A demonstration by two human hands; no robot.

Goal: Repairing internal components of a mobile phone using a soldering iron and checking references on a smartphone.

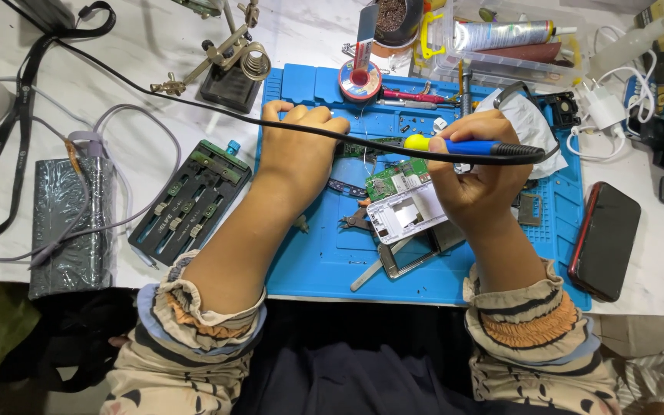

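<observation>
Nearest, two patterned sleeves [194, 323] are seen at the near edge of a blue work mat [309, 261]. On the mat, just beyond, a metal phone frame [405, 257] and a white phone shell [407, 214] are laid, with a green circuit board [397, 178] touching the shell's far side. The right hand [474, 180] is closed around a soldering iron [463, 146], blue grip with yellow collar, tip aimed left toward the board area; the exact contact point is hidden by the hands. The left hand [301, 150] is pressed palm-down on the mat, fingers curled, with the iron's black cable [194, 104] draped over it; whether anything is pinched beneath cannot be told. For a clean joint, the board would best be kept pinned flat and the tip held steady, cable slack kept off the wrist. Room is tight: small cutters [355, 220] lie between the hands, a dark phone [605, 238] lies at the mat's right edge, a black clamp jig [190, 201] just off its left edge. Farther off, a solder spool [360, 81] and an iron stand [232, 73] are set, plastic boxes [501, 46] behind; open mat is left only near the front left.
</observation>
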